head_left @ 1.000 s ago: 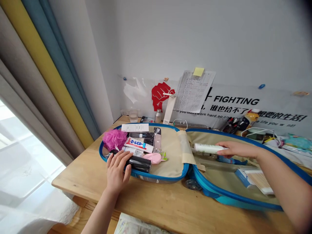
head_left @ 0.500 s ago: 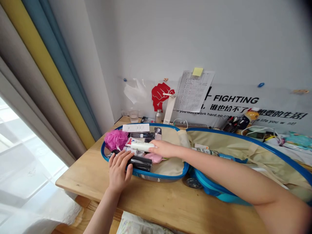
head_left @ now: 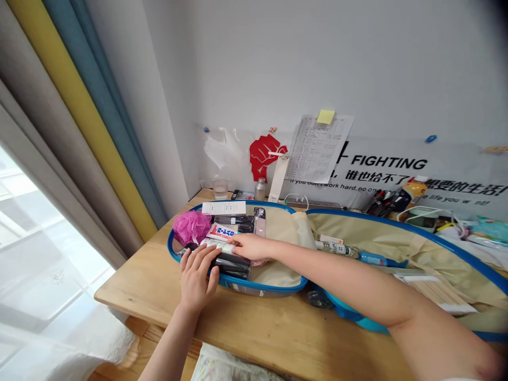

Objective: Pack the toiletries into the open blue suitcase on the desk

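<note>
A blue-rimmed suitcase (head_left: pixel 273 289) lies open on the wooden table. Over the near edge of its left half rests my left hand (head_left: pixel 198 275), fingers stretched out and touching the black objects (head_left: pixel 234 265) there. My right hand (head_left: pixel 248 247) reaches in from the right, its fingers closed on the right end of a white tube (head_left: pixel 215 243). That tube lies low among the packed things, partly hidden by both hands. Just behind it is a toothpaste tube (head_left: pixel 222 232) with red and blue print. A pink bath puff (head_left: pixel 192 226) fills the left end.
A white box (head_left: pixel 224 208) and a clear-fronted pack (head_left: pixel 260 221) lie along the back of this half. The other half holds a bottle (head_left: pixel 337 247), a blue object (head_left: pixel 375 259) and a pack of thin sticks (head_left: pixel 438 292). Behind stand a glass (head_left: pixel 220 189) and a metal bottle (head_left: pixel 260 188).
My right hand has moved left and down with the white tube, lowering it beside the black objects. My left hand has stayed at the suitcase edge. The view has shifted slightly.
</note>
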Demonstrator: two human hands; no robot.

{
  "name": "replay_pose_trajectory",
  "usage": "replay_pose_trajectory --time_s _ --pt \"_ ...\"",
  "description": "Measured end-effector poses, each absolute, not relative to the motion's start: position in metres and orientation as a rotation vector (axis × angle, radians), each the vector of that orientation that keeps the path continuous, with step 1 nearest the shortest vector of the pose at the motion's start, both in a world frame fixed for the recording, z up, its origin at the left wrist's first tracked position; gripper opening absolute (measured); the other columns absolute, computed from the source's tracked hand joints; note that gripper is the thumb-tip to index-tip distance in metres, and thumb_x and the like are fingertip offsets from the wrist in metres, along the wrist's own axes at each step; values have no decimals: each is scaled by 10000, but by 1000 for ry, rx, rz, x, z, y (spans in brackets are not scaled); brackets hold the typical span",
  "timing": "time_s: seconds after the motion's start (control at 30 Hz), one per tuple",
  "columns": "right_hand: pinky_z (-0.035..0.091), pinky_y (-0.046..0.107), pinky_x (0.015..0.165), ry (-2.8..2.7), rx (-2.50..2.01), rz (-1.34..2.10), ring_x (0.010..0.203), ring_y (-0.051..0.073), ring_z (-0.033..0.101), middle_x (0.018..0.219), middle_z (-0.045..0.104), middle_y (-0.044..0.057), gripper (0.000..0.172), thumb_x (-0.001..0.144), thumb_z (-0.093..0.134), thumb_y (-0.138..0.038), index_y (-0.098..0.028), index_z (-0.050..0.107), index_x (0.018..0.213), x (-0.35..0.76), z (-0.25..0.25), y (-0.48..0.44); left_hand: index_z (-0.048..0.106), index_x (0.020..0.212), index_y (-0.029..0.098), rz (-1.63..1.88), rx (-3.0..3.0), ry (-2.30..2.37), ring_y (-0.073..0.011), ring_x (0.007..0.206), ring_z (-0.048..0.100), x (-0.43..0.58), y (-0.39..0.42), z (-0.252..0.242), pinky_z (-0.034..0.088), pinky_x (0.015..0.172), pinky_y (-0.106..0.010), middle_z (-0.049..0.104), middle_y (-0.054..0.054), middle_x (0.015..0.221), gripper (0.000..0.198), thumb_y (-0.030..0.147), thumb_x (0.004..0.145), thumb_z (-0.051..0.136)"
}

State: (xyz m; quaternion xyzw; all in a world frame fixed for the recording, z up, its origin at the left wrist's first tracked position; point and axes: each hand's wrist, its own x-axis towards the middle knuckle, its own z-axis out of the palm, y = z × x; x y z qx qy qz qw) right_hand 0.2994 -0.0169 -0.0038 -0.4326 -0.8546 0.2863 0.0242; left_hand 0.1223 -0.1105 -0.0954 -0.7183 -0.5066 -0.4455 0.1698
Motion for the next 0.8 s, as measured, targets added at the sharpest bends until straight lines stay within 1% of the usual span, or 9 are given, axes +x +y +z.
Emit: replay_pose_trajectory --time_s 0.07,0.17,0.27,0.37,0.43,0.5,0.63,0.7,0.8 --pt "508 282 828 -2631 -1332 885 920 186 687 1075 750 32 407 852 577 -248 -249 643 1253 300 -4 -17 649 1213 239 -1266 -2045 -1448 -252 1181 593 123 -111 -95 259 1125 -425 713 -71 1188 355 313 969 401" --pt "508 296 875 -2617 -1320 886 992 201 682 1119 745 41 352 841 588 -221 -233 697 1176 304 2 -17 651 1215 246 -1266 -2041 -1457 -254 1183 592 123 -111 -95 263 1122 -427 714 -67 1184 359 312 966 401" --pt "521 280 846 -2594 -1314 911 927 179 698 1055 762 25 286 854 570 -219 -231 738 1085 317 16 -12 653 1209 248 -1265 -2038 -1454 -252 1180 595 123 -111 -94 268 1118 -423 716 -65 1182 353 309 964 406" --pt "532 254 788 -2534 -1365 899 828 139 704 1035 765 18 311 889 508 -225 -226 720 1116 344 36 0 651 1209 247 -1259 -2039 -1460 -254 1189 592 123 -112 -94 265 1121 -426 714 -67 1189 354 307 963 403" --pt "526 247 784 -2482 -1442 826 829 129 700 1055 759 31 340 910 464 -247 -217 689 1163 372 50 10 649 1206 247 -1261 -2036 -1454 -254 1190 592 123 -112 -94 266 1120 -427 715 -66 1186 351 306 962 403" --pt "510 253 796 -2438 -1548 713 853 136 692 1023 757 44 359 912 442 -271 -210 663 1188 407 60 20 648 1198 247 -1262 -2034 -1443 -252 1184 594 123 -111 -94 271 1114 -426 718 -63 1182 342 303 963 406" --pt "487 276 727 -2432 -1789 565 778 170 670 866 751 31 337 823 498 -243 -216 667 1113 481 59 31 646 1198 256 -1268 -2029 -1448 -251 1171 600 123 -111 -95 279 1104 -419 718 -60 1178 340 301 959 408" --pt "486 280 703 -2448 -1894 528 777 181 671 873 749 31 339 764 527 -215 -222 663 1074 512 48 33 641 1208 258 -1273 -2028 -1446 -252 1168 602 122 -110 -95 276 1105 -418 716 -62 1176 344 300 955 412" --pt "493 310 707 -2452 -2044 425 818 218 679 927 740 69 310 702 568 -199 -212 658 998 546 29 30 637 1205 252 -1273 -2029 -1429 -254 1166 601 123 -110 -95 277 1101 -420 717 -66 1170 336 297 955 417"
